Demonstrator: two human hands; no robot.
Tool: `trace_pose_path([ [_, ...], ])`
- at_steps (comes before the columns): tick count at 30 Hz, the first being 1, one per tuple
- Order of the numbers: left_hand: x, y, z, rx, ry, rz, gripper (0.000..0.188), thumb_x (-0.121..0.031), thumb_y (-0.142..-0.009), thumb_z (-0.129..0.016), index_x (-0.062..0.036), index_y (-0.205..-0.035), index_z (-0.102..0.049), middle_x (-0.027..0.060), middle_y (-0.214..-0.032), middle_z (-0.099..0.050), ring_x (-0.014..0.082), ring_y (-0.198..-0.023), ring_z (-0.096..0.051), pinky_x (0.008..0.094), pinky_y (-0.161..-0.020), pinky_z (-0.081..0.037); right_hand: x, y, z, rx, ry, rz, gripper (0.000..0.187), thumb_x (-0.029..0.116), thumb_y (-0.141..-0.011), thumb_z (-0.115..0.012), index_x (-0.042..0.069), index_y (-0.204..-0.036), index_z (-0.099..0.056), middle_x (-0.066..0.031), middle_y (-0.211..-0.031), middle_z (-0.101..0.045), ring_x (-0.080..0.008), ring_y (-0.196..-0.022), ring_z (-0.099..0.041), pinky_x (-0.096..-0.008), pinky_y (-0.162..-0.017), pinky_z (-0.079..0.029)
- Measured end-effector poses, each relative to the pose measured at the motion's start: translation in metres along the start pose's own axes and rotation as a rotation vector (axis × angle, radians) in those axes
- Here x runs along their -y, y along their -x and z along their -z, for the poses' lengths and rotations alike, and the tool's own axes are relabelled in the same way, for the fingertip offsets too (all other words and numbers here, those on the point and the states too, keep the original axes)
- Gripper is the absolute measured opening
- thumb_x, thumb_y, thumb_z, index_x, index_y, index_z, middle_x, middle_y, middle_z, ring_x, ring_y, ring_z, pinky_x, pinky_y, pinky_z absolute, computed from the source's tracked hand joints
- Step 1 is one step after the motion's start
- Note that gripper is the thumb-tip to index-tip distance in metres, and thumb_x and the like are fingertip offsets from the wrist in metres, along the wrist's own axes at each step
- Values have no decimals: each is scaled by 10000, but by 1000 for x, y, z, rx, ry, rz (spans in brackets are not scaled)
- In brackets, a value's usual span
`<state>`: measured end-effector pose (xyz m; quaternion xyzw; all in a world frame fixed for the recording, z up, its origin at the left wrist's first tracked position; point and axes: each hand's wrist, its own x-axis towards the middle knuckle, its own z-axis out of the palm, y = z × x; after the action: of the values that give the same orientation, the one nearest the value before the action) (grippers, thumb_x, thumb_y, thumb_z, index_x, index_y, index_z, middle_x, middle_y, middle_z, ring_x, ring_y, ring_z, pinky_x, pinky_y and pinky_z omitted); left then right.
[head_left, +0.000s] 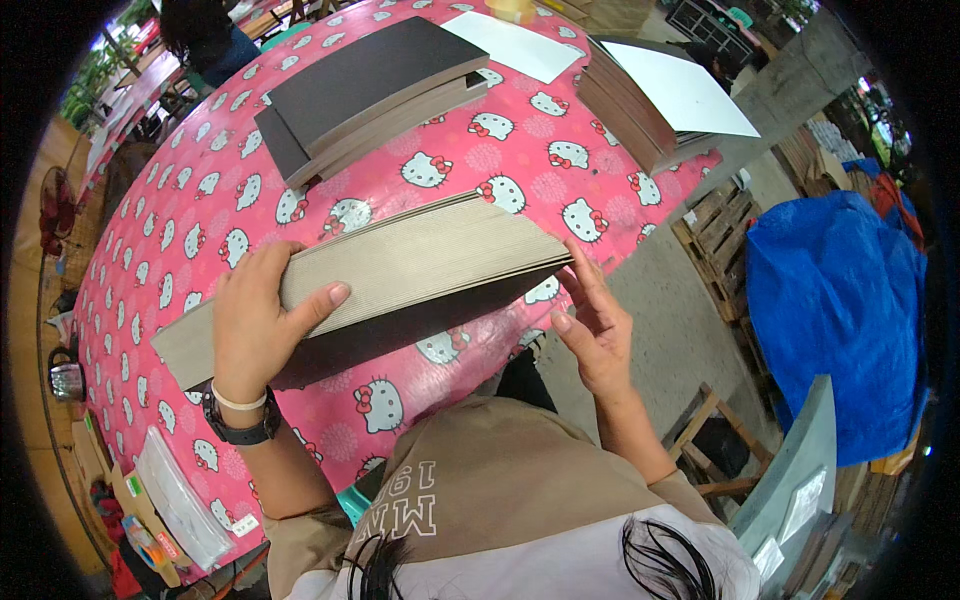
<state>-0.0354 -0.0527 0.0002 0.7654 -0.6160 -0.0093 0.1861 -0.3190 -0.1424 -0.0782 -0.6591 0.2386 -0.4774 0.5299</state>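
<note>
A thick stack of stiff cardboard sheets (430, 245) is tilted on its long edge, with layered greyish-tan edges facing up and a dark face toward me. My left hand (255, 320) is closed round its left part, the thumb lying across the edges and the fingers over the far side. At the right end, my right hand (602, 335) touches the corner with its fingertips. That hand's fingers are stretched out and its thumb stands apart. Underneath is a table with a pink cartoon-cat tablecloth (535, 205).
Beyond lie a dark board stack (375, 75), a white sheet (515, 45) and another stack (625, 105) topped by a white sheet (685, 85). A clear plastic case (180, 500) sits near left. Right of the table are wooden pallets (715, 240) and a blue tarp (835, 310).
</note>
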Motion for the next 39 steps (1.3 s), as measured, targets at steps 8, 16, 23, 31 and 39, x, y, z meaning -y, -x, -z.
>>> trace_pose_path([
  [8, 1, 3, 1, -47, -12, -7, 556, -526, -692, -605, -22, -924, -565, 135, -827, -577, 299, -799, -528, 387, -695, -361, 0, 5, 2, 37, 120, 35, 634, 57, -742, -583, -49, -1310, -321, -154, -1320, -384, -235, -1223, -340, -349, -1022, -219],
  [16, 0, 3, -1, -41, -27, 8, 571, -537, -691, -601, -15, -918, -565, 152, -832, -579, 308, -806, -535, 386, -690, -371, 0, 10, 1, -119, 114, 77, 560, 79, -735, -596, -29, -1250, -402, -99, -1082, -487, -169, -1076, -431, -287, -951, -300],
  [23, 2, 4, -1, -51, -26, 3, 574, -539, -688, -603, -12, -914, -566, 151, -815, -581, 313, -787, -540, 389, -682, -379, 11, 4, 4, -47, -138, -222, 673, 285, -711, -588, -53, -1263, -402, -34, -923, -423, -132, -902, -419, -247, -872, -282],
  [31, 1, 3, -1, -42, -21, 12, 560, -524, -689, -611, -16, -920, -569, 148, -819, -582, 311, -789, -541, 391, -692, -382, 0, 10, 11, -12, 9, -96, 566, 216, -746, -581, 8, -1254, -443, -24, -917, -404, -119, -849, -417, -235, -777, -343],
  [39, 2, 3, -1, -26, -34, 5, 556, -483, -700, -603, 2, -968, -557, 186, -820, -570, 325, -765, -537, 390, -668, -400, -4, 8, 0, -116, -161, -71, 492, 248, -733, -583, -15, -1134, -473, -61, -1023, -444, -147, -942, -434, -259, -855, -324],
])
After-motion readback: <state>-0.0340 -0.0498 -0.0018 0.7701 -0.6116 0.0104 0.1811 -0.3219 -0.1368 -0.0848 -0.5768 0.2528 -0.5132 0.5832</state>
